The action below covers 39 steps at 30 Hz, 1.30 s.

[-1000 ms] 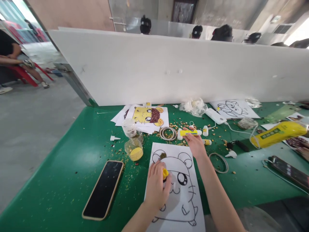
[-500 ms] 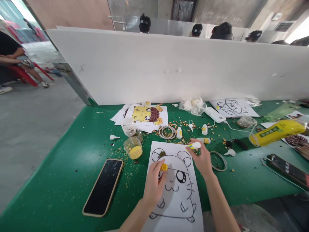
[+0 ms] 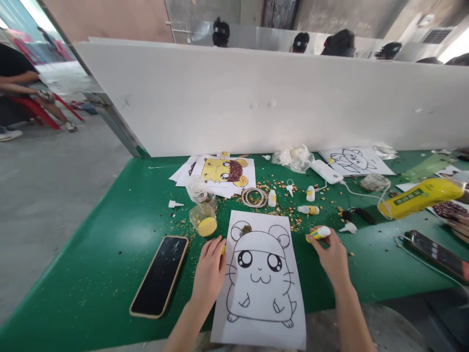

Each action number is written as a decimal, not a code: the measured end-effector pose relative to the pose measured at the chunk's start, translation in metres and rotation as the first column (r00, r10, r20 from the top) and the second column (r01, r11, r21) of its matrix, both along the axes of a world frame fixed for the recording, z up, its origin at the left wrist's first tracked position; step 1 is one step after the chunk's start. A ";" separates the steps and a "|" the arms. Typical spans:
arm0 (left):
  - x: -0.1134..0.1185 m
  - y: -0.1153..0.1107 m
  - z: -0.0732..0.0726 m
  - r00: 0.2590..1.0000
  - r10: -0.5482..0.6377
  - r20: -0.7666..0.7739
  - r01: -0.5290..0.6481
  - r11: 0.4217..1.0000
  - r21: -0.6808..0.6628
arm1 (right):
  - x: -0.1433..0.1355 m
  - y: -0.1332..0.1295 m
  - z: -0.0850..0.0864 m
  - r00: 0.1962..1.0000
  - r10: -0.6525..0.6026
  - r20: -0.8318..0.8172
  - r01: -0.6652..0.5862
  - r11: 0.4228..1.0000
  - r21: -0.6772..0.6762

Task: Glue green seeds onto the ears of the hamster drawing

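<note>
A white sheet with a hamster line drawing [image 3: 262, 303] lies between my hands, and a small patch of dark green grains [image 3: 246, 228] sits by its left ear. My left hand [image 3: 208, 269] is at the sheet's left edge, fingers closed around a small yellow cap [image 3: 223, 250], mostly hidden. To the right of the sheet, my right hand [image 3: 334, 256] grips a small white glue bottle with a yellow label [image 3: 318, 234], held tilted above the green table [image 3: 91, 293]. Just beyond my left hand stands a clear jar with a yellow bottom [image 3: 204, 221].
A phone [image 3: 160, 276] lies at the left. Behind the sheet are scattered grains, a coiled cable [image 3: 254, 197], several small bottles and a coloured hamster picture [image 3: 223, 173]. A yellow drink bottle [image 3: 421, 198] lies at the right. A white partition [image 3: 256, 102] borders the far edge.
My left hand has moved left off the drawing with the yellow cap. My right hand has moved right and nearer, away from the sheet, still holding the glue bottle.
</note>
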<state>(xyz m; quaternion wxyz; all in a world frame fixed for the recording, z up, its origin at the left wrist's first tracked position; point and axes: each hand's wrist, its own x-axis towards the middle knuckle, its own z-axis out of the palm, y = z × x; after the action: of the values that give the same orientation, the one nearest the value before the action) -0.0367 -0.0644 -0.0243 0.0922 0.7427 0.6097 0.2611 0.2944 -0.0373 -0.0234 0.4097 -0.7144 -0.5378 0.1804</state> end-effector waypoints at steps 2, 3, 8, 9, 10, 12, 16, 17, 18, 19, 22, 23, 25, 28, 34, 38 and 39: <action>-0.002 0.000 -0.001 0.999 0.010 -0.046 -0.008 0.999 0.041 | -0.002 0.004 0.001 1.000 -0.008 0.025 0.008 1.000 -0.005; -0.002 -0.001 -0.001 0.998 0.012 -0.056 -0.008 0.998 0.062 | -0.003 0.006 0.002 0.999 -0.008 0.031 0.008 1.000 -0.014; 0.002 -0.006 0.001 0.999 0.013 -0.041 -0.009 0.995 0.098 | -0.003 0.008 0.005 0.999 -0.015 0.029 0.016 1.000 -0.020; 0.002 -0.007 0.001 0.999 0.020 -0.027 -0.017 0.995 0.096 | -0.002 0.008 0.005 1.000 -0.015 0.025 0.015 1.000 -0.019; 0.003 -0.007 0.001 1.000 0.027 -0.011 -0.026 0.995 0.094 | -0.003 0.007 0.004 1.000 -0.014 0.023 0.014 1.000 -0.024; 0.002 -0.008 0.000 0.999 0.033 0.018 -0.035 0.996 0.087 | -0.003 0.006 0.003 0.999 -0.024 0.025 0.025 0.999 -0.035; 0.002 -0.009 -0.001 0.998 0.030 0.048 -0.033 0.997 0.071 | -0.008 0.003 0.005 0.996 -0.081 0.036 0.076 0.988 0.132; 0.002 -0.009 -0.001 0.998 0.029 0.052 -0.032 0.997 0.067 | -0.010 0.002 0.008 0.993 -0.108 0.040 0.097 0.973 0.207; 0.002 -0.009 -0.001 0.998 0.029 0.055 -0.032 0.997 0.064 | -0.012 0.001 0.012 0.989 -0.142 0.048 0.122 0.951 0.284; 0.002 -0.009 -0.001 0.998 0.030 0.055 -0.033 0.998 0.059 | -0.015 -0.001 0.017 0.982 -0.182 0.058 0.150 0.923 0.355; 0.003 -0.010 -0.002 0.999 0.035 0.037 -0.037 0.999 0.037 | -0.022 -0.006 0.033 0.949 -0.293 0.114 0.194 0.831 0.522; 0.003 -0.010 -0.002 0.999 0.033 0.024 -0.034 0.999 0.032 | -0.026 -0.008 0.038 0.941 -0.307 0.140 0.182 0.811 0.556; 0.002 -0.010 0.000 1.000 0.012 -0.016 -0.012 0.999 0.030 | -0.033 -0.010 0.044 0.943 -0.269 0.193 0.117 0.816 0.567; 0.002 -0.010 0.004 0.992 -0.058 -0.108 0.062 0.998 0.031 | -0.049 -0.007 0.044 0.973 -0.003 0.231 -0.089 0.917 0.389; 0.007 -0.012 0.012 0.955 -0.152 -0.256 0.153 0.988 -0.016 | -0.076 0.019 0.026 0.880 0.350 0.322 -0.293 0.932 -0.213; 0.009 -0.018 0.011 0.954 -0.112 -0.279 0.117 0.993 0.000 | -0.077 0.048 0.033 0.812 0.365 0.456 -0.151 0.885 -0.440; 0.008 -0.020 0.010 0.954 -0.108 -0.279 0.113 0.994 0.001 | -0.076 0.056 0.037 0.785 0.382 0.487 -0.139 0.875 -0.464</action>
<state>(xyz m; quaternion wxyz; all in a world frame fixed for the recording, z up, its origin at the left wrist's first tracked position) -0.0284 -0.0845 -0.0148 0.0136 0.8057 0.5719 0.1537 0.2184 0.0183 0.0134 0.0460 -0.7205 -0.6807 0.1238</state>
